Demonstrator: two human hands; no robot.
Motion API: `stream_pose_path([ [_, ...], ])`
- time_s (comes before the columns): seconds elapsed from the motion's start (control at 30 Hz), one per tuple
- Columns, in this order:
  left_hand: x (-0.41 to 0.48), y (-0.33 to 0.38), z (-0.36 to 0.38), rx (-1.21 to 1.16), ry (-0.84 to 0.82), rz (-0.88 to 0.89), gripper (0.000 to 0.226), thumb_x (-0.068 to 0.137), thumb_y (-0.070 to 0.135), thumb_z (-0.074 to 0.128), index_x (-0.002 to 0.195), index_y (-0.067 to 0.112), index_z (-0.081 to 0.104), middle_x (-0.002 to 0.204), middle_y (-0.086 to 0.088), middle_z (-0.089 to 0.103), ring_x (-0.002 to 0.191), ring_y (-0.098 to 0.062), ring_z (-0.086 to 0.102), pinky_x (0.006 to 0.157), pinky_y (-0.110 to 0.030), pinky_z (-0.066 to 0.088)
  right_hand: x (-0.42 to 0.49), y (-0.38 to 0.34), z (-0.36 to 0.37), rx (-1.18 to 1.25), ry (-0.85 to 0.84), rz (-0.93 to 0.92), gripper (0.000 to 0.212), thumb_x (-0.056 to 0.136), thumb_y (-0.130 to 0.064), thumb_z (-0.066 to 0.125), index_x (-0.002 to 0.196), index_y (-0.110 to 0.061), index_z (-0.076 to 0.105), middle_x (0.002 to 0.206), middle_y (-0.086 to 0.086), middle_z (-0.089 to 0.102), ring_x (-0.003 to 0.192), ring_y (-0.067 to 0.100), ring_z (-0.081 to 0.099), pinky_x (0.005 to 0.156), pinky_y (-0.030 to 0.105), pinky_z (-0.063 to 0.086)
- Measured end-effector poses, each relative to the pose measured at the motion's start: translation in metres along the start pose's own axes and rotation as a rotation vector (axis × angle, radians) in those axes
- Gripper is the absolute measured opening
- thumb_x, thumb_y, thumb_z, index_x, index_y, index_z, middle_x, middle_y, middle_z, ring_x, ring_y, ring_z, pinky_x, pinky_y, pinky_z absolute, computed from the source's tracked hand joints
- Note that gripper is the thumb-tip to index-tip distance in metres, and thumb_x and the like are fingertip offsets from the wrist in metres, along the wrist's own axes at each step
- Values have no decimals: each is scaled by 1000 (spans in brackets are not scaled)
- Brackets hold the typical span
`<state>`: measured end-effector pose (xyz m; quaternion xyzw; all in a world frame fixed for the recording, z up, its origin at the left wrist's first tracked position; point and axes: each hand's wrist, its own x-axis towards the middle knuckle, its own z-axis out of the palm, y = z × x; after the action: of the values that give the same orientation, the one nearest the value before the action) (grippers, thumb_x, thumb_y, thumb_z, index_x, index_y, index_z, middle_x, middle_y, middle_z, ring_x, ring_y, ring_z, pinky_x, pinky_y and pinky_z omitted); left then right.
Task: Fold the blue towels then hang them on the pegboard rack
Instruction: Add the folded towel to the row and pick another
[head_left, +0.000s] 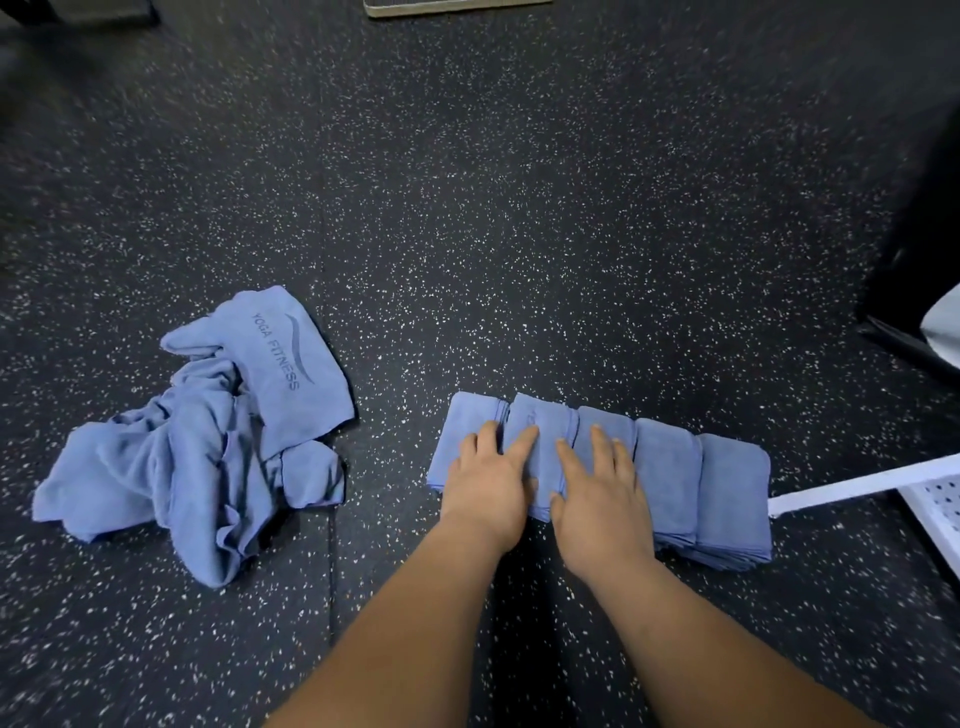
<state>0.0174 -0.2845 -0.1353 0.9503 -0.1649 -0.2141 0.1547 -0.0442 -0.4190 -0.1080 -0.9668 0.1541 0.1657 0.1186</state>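
Note:
Several folded blue towels (670, 478) lie side by side in a row on the dark speckled floor, low and right of centre. My left hand (488, 478) lies flat with straight fingers on the two leftmost folded towels. Beside it, my right hand (597, 488) presses flat on the next towels in the row. A crumpled heap of unfolded blue towels (208, 441), one printed "YOGA FITNESS", sits on the floor to the left, apart from both hands. A white pegboard rack (935, 509) with a white bar shows at the right edge.
The floor (519, 208) is black rubber with white flecks. A dark piece of equipment (914, 249) stands at the right edge above the rack. A pale flat object (452, 6) lies at the top edge.

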Motion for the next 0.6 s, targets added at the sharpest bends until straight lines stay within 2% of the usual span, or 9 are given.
stream_pose_path([
  [0.13,-13,-5,-13,-110,3,37,67,106,41,53,165,44,21,170,-5,17,152,-29,22,121,-46,33,-6,-7,-8,-15,65,6,62,109,-49,43,167,-34,24,176,8,8,160,33,8,128,47,24],
  [0.27,-32,-20,-34,-82,29,14,67,105,41,55,164,42,24,167,-6,20,151,-29,23,119,-45,34,-8,-25,-13,-18,133,-33,63,104,-48,54,163,-29,38,172,12,23,156,35,20,123,51,30],
  [0.43,-57,-64,-54,32,61,-96,70,101,33,55,164,34,26,167,-13,21,150,-38,25,119,-48,34,-7,-65,-18,-30,71,-129,65,103,-46,56,162,-29,36,170,9,23,155,34,19,120,48,34],
  [0.6,-86,-124,-62,120,58,-211,77,100,30,58,165,33,19,167,-15,19,152,-38,21,120,-49,33,-14,-116,-10,-43,6,-265,66,104,-47,54,164,-32,30,172,7,20,158,32,18,123,46,28],
])
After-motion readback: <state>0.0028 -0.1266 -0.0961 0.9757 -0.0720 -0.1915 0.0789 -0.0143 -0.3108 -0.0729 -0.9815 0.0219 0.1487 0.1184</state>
